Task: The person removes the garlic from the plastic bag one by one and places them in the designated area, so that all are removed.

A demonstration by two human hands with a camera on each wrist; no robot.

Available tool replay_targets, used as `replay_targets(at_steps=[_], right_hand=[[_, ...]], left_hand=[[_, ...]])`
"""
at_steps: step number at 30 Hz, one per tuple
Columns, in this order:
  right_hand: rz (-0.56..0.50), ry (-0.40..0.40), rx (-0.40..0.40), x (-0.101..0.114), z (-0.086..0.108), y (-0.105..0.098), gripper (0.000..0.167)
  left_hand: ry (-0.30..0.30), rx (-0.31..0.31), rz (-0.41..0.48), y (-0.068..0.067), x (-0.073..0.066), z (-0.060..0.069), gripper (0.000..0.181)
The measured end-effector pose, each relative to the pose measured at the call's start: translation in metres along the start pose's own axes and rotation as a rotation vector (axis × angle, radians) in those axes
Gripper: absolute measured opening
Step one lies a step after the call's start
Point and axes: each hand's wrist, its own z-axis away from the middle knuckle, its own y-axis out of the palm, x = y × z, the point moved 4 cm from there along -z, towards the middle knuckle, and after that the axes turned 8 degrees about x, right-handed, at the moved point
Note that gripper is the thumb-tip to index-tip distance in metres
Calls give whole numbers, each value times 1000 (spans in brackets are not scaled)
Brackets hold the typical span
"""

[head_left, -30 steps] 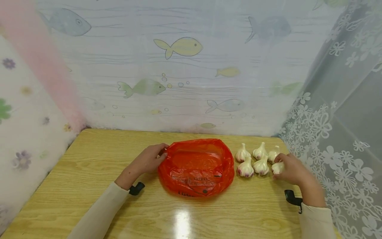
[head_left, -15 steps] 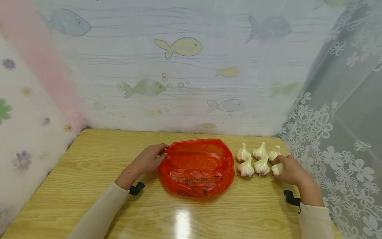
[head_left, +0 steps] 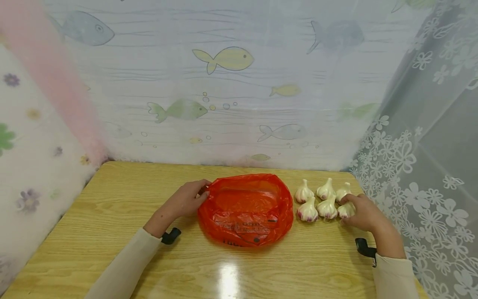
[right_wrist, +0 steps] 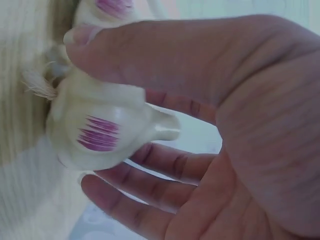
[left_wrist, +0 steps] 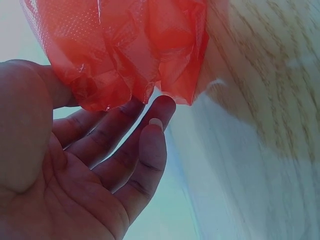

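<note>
A red plastic bag (head_left: 244, 237) with dark print stands wide-mouthed on the table. My left hand (head_left: 185, 199) holds its left edge; in the left wrist view the crinkled bag (left_wrist: 125, 45) lies between thumb and fingers. At the table's right side, my right hand (head_left: 363, 214) grips the front right garlic bulb (head_left: 346, 210). The right wrist view shows that purple-streaked bulb with my thumb and curled fingers around it, its stem pointing at the palm. Beside it are more garlic bulbs (head_left: 327, 207) in two rows, touching or nearly so.
The wooden table (head_left: 123, 199) reaches back to a fish-print curtain (head_left: 224, 124). A lace curtain (head_left: 410, 166) hangs along the right edge, close to my right arm. A black wrist mount (head_left: 366, 248) juts from each wrist.
The garlic bulb at my right hand has shifted slightly left, closer to the others, and the hand has moved a little with it. My left hand and the bag stay put.
</note>
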Motion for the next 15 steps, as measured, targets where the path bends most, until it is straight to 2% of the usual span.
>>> replay_targets(at_steps=[5, 9, 15], right_hand=[[20, -6, -13, 6, 5, -8, 55], [13, 26, -12, 17, 13, -17, 62], [43, 31, -69, 25, 19, -22, 63]], left_hand=[[9, -12, -3, -2, 0, 0, 33], [4, -18, 0, -3, 1, -1, 33], [19, -43, 4, -10, 1, 0, 35]])
